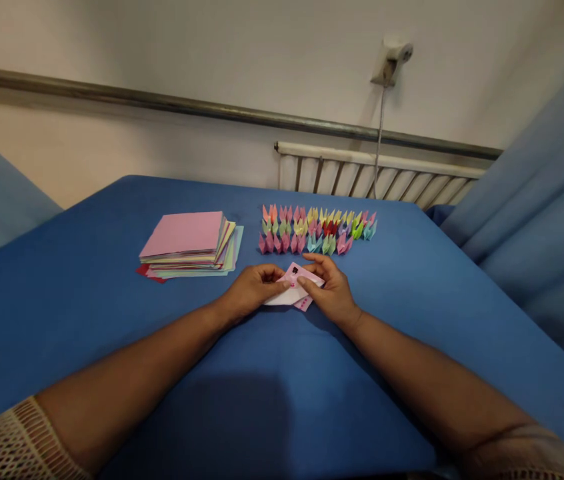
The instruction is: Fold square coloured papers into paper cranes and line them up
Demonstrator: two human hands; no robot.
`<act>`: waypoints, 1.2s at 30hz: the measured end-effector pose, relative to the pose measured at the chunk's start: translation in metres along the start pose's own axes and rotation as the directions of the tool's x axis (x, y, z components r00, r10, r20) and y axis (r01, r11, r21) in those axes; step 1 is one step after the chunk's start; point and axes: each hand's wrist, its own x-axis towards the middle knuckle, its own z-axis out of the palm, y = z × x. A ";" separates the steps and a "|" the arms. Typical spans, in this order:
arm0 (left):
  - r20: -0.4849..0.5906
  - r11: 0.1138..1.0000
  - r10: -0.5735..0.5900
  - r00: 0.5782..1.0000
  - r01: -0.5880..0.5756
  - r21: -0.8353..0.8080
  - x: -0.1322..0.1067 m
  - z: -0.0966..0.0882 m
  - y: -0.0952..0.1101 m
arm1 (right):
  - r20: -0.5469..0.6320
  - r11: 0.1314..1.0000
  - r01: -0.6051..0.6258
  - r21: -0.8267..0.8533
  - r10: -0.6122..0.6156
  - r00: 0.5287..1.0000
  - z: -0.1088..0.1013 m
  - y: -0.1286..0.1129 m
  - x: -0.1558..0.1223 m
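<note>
While 2 hands (251, 291) pinch, pink paper (294, 274) lies between.

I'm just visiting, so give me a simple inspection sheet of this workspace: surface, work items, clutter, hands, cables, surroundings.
Surface: blue table, a shadow along its near part.
Work items: pink-and-white folded paper in hand; stack of coloured paper, edges uneven; small folded figures in three rows.
Clutter: nothing seen.
Hands: left hand and right hand both hold the folded paper, thumbs on top.
Cables: one cord hangs from the wall socket; lower end hidden.
Surroundings: pipe, radiator, blue curtain at right.
</note>
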 end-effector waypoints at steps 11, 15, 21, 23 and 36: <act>-0.143 0.980 -0.042 0.989 0.014 -0.196 -0.003 0.003 0.000 | 0.104 0.976 -0.137 0.167 0.121 0.987 0.004 -0.001 0.004; -0.030 0.968 -0.028 0.999 0.019 -0.249 -0.005 0.006 -0.003 | 0.079 0.969 -0.220 0.112 0.212 0.974 0.003 0.001 0.005; 0.094 0.952 0.004 0.996 0.025 -0.304 -0.006 0.011 -0.003 | 0.011 0.971 -0.219 0.101 0.218 0.976 0.003 0.001 0.004; 0.104 0.954 0.005 0.995 0.027 -0.300 -0.006 0.012 -0.003 | -0.004 0.979 -0.192 0.062 0.193 0.981 0.003 0.001 0.003; 0.138 0.984 0.008 0.990 0.016 -0.178 -0.006 0.012 -0.002 | 0.019 0.996 -0.077 -0.035 0.077 0.997 -0.001 -0.009 0.002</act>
